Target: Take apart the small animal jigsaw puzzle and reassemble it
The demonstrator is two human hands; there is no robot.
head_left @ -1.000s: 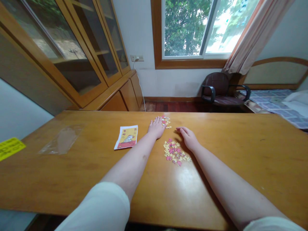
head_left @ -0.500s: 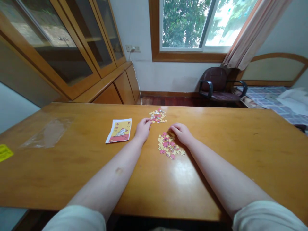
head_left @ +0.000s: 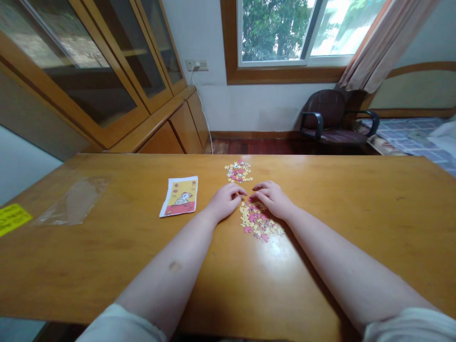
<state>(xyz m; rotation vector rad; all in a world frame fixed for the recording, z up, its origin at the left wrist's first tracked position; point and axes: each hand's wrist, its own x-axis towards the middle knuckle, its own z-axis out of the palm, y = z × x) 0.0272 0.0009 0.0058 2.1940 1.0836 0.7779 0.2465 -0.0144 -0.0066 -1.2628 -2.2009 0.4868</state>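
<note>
puzzle pieces (head_left: 261, 222) by hands (head_left: 248, 195); bare table (head_left: 320, 185) to right.

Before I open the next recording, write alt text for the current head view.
Left hand and right hand, close together at the far edge of a pile of pink and yellow puzzle pieces on a wooden table. A smaller pile lies beyond; a cartoon picture sheet and clear plastic lie to the left.
</note>
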